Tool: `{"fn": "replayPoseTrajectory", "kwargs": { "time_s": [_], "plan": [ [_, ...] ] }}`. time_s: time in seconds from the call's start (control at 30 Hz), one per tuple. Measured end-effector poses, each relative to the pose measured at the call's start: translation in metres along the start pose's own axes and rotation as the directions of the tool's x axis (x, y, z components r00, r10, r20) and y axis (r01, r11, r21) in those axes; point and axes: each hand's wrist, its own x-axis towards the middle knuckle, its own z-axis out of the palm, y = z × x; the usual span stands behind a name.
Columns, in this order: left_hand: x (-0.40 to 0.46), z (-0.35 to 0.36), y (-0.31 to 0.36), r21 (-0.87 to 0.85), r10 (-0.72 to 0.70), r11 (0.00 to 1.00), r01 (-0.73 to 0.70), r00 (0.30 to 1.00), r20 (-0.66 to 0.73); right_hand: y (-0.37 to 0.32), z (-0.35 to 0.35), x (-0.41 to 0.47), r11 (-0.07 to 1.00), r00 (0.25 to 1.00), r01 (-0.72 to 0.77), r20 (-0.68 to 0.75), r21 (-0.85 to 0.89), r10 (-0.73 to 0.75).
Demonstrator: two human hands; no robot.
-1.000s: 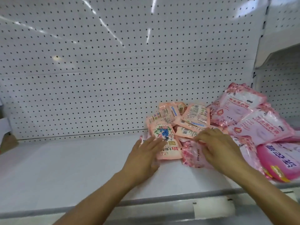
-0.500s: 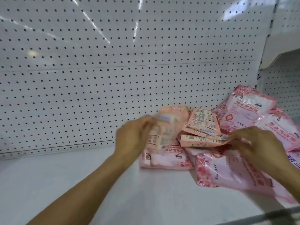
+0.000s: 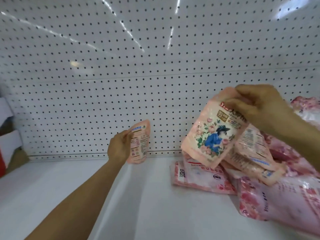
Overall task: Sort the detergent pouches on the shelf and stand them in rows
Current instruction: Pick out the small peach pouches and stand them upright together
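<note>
My left hand [image 3: 119, 148] grips a small peach detergent pouch [image 3: 139, 144] upright near the shelf's back, its printed back side facing me. My right hand [image 3: 259, 106] pinches the top of a second peach pouch [image 3: 213, 134] with a blue figure and flowers, lifted above the heap. Under it lies a pile of pouches: another peach one [image 3: 251, 153] lying flat, a flat pink pouch with a QR code [image 3: 200, 175], and bigger pink pouches [image 3: 277, 201] at the right.
The white shelf board [image 3: 86, 187] stretches left and forward of the pile. A white pegboard wall [image 3: 121, 84] closes the back. Red-and-white boxes and a brown item [image 3: 10, 144] stand at the far left edge.
My left hand carried its peach pouch leftward and stood it upright by the back wall. My right hand picked a flowered peach pouch off the pile and raised it.
</note>
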Motion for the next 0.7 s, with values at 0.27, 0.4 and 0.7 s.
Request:
{"fn": "replayPoseTrajectory", "kwargs": {
  "time_s": [0.27, 0.4, 0.7],
  "plan": [
    [0.012, -0.017, -0.006, -0.127, -0.174, 0.976, 0.179, 0.983, 0.049, -0.044, 0.112, 0.061, 0.941, 0.932, 0.29, 0.274, -0.174, -0.236],
    [0.007, -0.022, -0.003, -0.163, -0.179, 0.967, 0.196, 0.977, 0.114, -0.037, 0.171, 0.073, 0.883, 0.872, 0.381, 0.423, -0.273, -0.246],
    [-0.032, -0.036, 0.018, -0.023, 0.141, 0.988, -0.152, 0.956, -0.257, -0.014, 0.186, 0.055, 0.845, 0.842, 0.424, 0.485, -0.325, -0.236]
  ]
}}
